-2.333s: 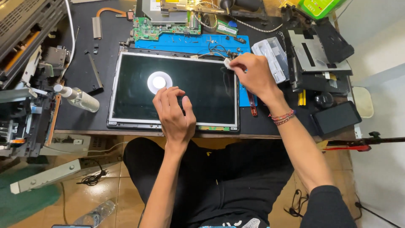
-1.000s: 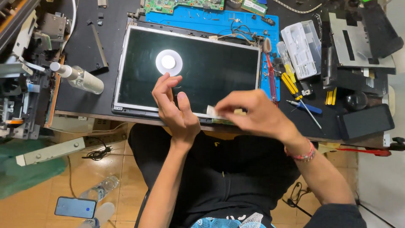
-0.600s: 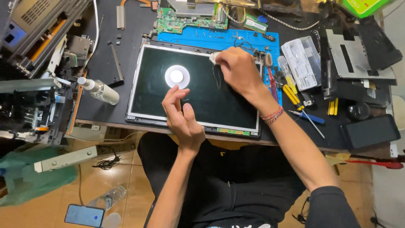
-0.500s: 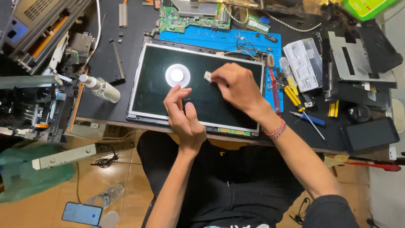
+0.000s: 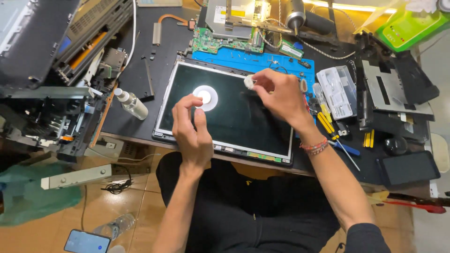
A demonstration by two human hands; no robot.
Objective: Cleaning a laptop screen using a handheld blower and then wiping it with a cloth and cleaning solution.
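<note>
Right hand [image 5: 280,96] with the small white wad [image 5: 249,82] now sits at the screen panel's [image 5: 262,129] upper edge, up from mid-glass half a second ago. Left hand [image 5: 193,133] fingertips now lie over the bright round reflection [image 5: 205,97].

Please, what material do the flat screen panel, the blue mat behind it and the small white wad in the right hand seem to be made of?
Screen panel: glossy dark face, probably glass or plastic film, since it mirrors a lamp; thin metal-looking grey frame.
Blue mat: matte, likely silicone or rubber, with moulded compartments.
White wad, pinched by the right hand: soft, probably cotton or tissue.

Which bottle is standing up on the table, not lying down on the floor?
The small white-capped spray bottle left of the screen panel. The clear plastic bottle is on the floor tiles.
</note>
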